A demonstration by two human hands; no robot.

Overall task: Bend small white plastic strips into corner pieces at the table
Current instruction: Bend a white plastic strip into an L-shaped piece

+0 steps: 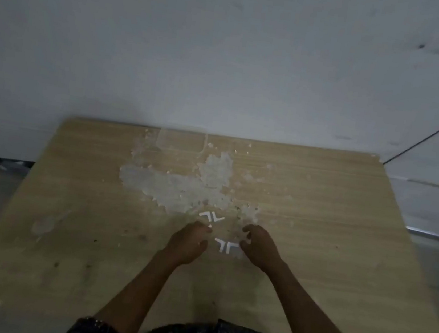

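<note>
I have both hands low over the wooden surface, just below the middle of the frame, so the small pieces stay right under my eyes. Two bent white corner pieces lie back to back just above my fingers, and a second pair of corner pieces lies between my hands; I judge I set them in pairs to keep the finished ones apart from the flaky white patch of residue above them. My left hand is curled, fingertips pinched near a tiny white bit at its upper edge, though I cannot tell whether it really grips that bit. My right hand is loosely curled with fingers apart, holding nothing I can see, its thumb just beside the lower pair. A clear phone case lies at the far edge, out of the way.
</note>
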